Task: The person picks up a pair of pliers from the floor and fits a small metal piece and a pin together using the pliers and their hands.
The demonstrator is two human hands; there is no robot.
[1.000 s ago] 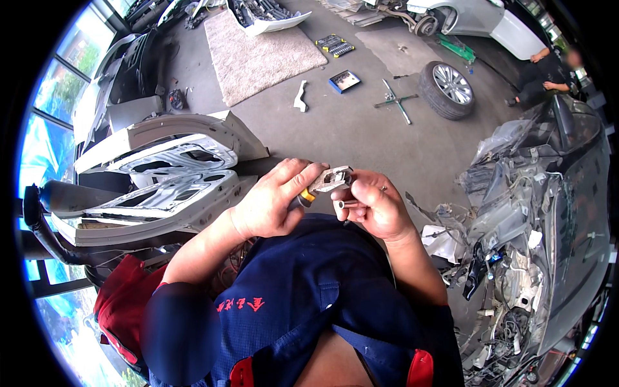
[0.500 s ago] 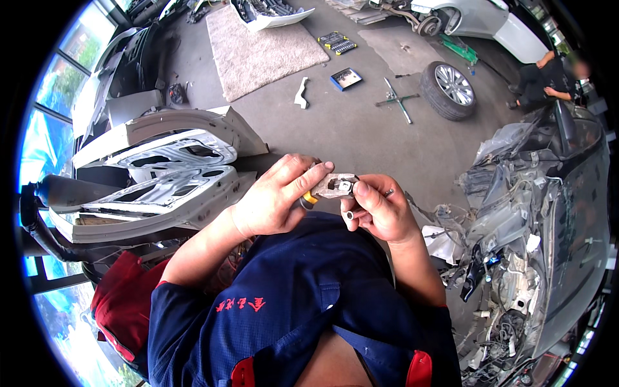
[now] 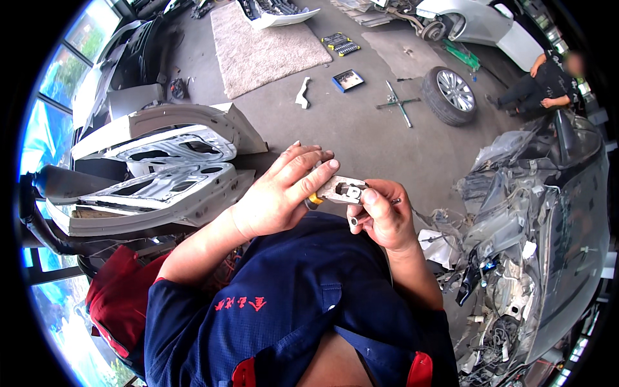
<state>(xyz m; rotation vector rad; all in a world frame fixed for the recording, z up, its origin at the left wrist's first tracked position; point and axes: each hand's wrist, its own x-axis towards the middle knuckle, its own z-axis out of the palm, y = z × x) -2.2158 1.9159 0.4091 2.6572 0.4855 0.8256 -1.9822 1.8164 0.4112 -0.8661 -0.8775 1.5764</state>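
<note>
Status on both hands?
Left grip holding metal piece. Right grip holding small metal tube, thumb at the metal piece's end. Nothing visibly in the way.

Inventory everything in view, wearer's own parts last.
Metal piece: one, grey, between left hand and right hand
Handle: one, yellow and dark, left hand
Tube: one, metallic, right hand
Rug: one, beige, top
Tool case: one, black-yellow, beside rug
Tray: one, blue, below tool case
Bracket: one, white, left of tray
Cross wrench: one, silver-green, right of tray
Wheel: one, black-silver, upper right
Curved panel: one, white, top
Long tool: one, green, above wheel
Panels: at least two, white, left
Distant car: one, white, top right
Damaged car: one, dark grey, right
Fabric item: one, red, lower left
Window panes: several, bright, left
Other person: one, dark clothes, upper right
Shirt: one, navy, bottom centre
Hands: two, bare, centre
</note>
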